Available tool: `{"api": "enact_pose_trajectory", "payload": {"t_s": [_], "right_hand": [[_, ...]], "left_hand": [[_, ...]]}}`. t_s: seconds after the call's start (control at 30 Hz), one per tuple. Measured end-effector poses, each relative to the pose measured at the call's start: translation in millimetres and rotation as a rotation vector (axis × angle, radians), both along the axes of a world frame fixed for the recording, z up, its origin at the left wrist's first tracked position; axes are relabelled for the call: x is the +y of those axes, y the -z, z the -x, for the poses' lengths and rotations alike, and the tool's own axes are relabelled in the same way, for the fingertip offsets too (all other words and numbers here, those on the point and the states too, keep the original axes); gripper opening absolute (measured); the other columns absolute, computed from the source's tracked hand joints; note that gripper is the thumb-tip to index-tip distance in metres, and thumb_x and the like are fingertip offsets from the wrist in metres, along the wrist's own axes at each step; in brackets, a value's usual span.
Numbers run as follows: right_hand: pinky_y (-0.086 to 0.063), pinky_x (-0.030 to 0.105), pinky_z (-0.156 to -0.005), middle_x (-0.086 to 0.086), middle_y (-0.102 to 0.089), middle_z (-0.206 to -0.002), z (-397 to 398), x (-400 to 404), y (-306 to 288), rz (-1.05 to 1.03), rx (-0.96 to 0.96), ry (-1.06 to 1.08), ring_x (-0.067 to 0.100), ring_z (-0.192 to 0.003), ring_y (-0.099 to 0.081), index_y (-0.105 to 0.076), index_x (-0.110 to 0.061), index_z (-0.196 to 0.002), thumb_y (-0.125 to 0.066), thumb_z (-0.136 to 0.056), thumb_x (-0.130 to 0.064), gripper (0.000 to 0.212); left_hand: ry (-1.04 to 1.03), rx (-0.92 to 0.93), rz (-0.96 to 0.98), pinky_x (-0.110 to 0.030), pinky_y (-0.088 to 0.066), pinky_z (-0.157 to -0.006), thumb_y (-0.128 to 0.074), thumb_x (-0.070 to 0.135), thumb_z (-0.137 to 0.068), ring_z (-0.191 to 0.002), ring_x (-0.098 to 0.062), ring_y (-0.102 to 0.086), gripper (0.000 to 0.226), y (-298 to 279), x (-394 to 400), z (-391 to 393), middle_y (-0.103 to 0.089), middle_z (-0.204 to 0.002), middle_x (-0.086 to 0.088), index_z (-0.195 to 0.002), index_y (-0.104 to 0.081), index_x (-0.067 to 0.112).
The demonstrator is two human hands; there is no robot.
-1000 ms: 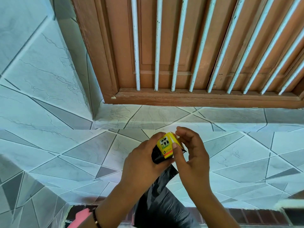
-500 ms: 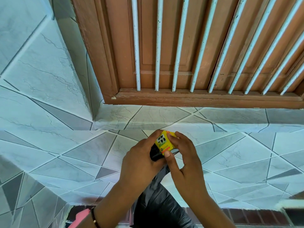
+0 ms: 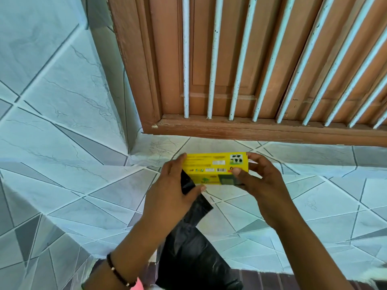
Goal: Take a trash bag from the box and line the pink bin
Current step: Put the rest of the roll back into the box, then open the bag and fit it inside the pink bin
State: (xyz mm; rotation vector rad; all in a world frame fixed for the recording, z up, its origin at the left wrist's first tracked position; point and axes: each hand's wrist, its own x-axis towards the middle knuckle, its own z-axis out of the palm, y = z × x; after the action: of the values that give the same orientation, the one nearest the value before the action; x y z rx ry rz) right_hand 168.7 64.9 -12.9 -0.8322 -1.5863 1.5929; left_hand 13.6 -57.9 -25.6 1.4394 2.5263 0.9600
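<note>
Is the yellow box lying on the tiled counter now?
No, the yellow box is held up above the tiled counter, gripped at its ends by the left hand and the right hand.

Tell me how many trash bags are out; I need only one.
1: a black bag hangs from the left hand, which also holds the box with the right hand. Others may be inside.

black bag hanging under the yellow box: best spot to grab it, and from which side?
Probably the narrow neck of the black bag, just below the yellow box, coming from the left. There it is bunched thin enough for fingers to pinch, the left hand already sits against it, and lower down it widens into loose folds.
</note>
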Motion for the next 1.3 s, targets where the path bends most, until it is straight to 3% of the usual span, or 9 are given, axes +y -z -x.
{"api": "enact_pose_trajectory", "payload": {"t_s": [0.17, 0.27, 0.37, 0.43, 0.63, 0.87, 1.07, 1.2, 1.3], "right_hand": [[-0.055, 0.022, -0.073, 0.009, -0.067, -0.109, 34, 19, -4, 0.001, 0.042, 0.035, 0.021, -0.099, -0.066, -0.058, -0.02, -0.108, -0.068, -0.079, -0.026, 0.031], [-0.05, 0.033, -0.088, 0.001, -0.068, -0.112, 60, 33, 4, -0.252, -0.217, 0.067, 0.018, -0.105, -0.062, -0.059, -0.024, -0.118, -0.06, -0.085, -0.043, 0.038], [-0.043, 0.037, -0.085, 0.005, -0.066, -0.101, 79, 39, 11, -0.577, -0.497, 0.142, 0.03, -0.102, -0.06, -0.062, -0.024, -0.113, -0.049, -0.084, -0.057, 0.046], [-0.045, 0.038, -0.089, 0.009, -0.063, -0.115, 90, 40, 13, -0.638, -0.519, 0.183, 0.032, -0.108, -0.055, -0.062, -0.026, -0.116, -0.047, -0.077, -0.062, 0.054], [-0.036, 0.025, -0.066, -0.005, -0.055, -0.077, 115, 34, 3, -0.454, -0.295, 0.207, 0.017, -0.08, -0.054, -0.059, -0.011, -0.099, -0.07, -0.079, -0.033, 0.032], [-0.034, 0.007, -0.054, 0.002, -0.06, -0.078, 138, 21, 1, -0.473, -0.264, 0.182, 0.014, -0.073, -0.055, -0.051, -0.015, -0.083, -0.069, -0.08, -0.01, 0.018], [-0.04, 0.006, -0.062, 0.0, -0.06, -0.083, 114, 3, 4, -0.445, -0.201, 0.172, 0.008, -0.075, -0.055, -0.055, -0.017, -0.087, -0.067, -0.081, -0.009, 0.015], [-0.047, 0.009, -0.07, -0.009, -0.063, -0.092, 76, -33, 15, -0.357, -0.214, -0.037, -0.004, -0.081, -0.057, -0.059, -0.019, -0.096, -0.067, -0.083, -0.021, 0.016], [-0.051, 0.018, -0.081, -0.009, -0.069, -0.105, 51, -51, 20, -0.054, -0.18, -0.295, 0.005, -0.098, -0.065, -0.061, -0.017, -0.113, -0.066, -0.081, -0.028, 0.034]], "left_hand": [[-0.074, -0.094, -0.107, -0.035, -0.05, -0.091, -0.058, 0.049, -0.083, -0.109, -0.025, -0.061, 0.054, -10, 13, 25, -0.065, -0.119, 0.0, -0.13, -0.045, 0.025], [-0.094, -0.1, -0.183, -0.024, -0.044, -0.081, -0.059, 0.038, -0.086, -0.102, -0.024, -0.063, 0.037, -18, 16, 33, -0.069, -0.11, 0.0, -0.12, -0.053, 0.024], [-0.132, -0.128, -0.209, -0.023, -0.041, -0.081, -0.06, 0.033, -0.087, -0.104, -0.025, -0.062, 0.034, -18, 18, 42, -0.068, -0.111, -0.003, -0.118, -0.057, 0.02], [-0.137, -0.134, -0.174, -0.025, -0.043, -0.086, -0.059, 0.034, -0.087, -0.108, -0.026, -0.061, 0.04, -15, 18, 43, -0.066, -0.117, -0.005, -0.123, -0.054, 0.016], [-0.113, -0.156, -0.136, -0.031, -0.044, -0.094, -0.058, 0.033, -0.088, -0.116, -0.027, -0.056, 0.049, -8, 20, 39, -0.06, -0.127, -0.008, -0.131, -0.046, 0.014], [-0.14, -0.158, -0.139, -0.032, -0.039, -0.101, -0.059, 0.031, -0.087, -0.125, -0.028, -0.048, 0.064, -5, 17, 57, -0.05, -0.139, -0.008, -0.143, -0.032, 0.017], [-0.112, -0.211, -0.222, -0.027, -0.04, -0.095, -0.058, 0.035, -0.087, -0.118, -0.021, -0.054, 0.052, -6, 12, 52, -0.059, -0.128, -0.002, -0.134, -0.044, 0.017], [-0.061, -0.553, -0.387, -0.027, -0.046, -0.094, -0.059, 0.039, -0.086, -0.102, -0.011, -0.061, 0.028, -7, 1, 37, -0.067, -0.101, 0.01, -0.11, -0.057, 0.025], [-0.003, -0.84, -0.496, -0.038, -0.049, -0.093, -0.052, 0.031, -0.09, -0.102, -0.02, -0.064, 0.018, -6, -7, 22, -0.07, -0.106, -0.004, -0.102, -0.06, 0.022]]}}
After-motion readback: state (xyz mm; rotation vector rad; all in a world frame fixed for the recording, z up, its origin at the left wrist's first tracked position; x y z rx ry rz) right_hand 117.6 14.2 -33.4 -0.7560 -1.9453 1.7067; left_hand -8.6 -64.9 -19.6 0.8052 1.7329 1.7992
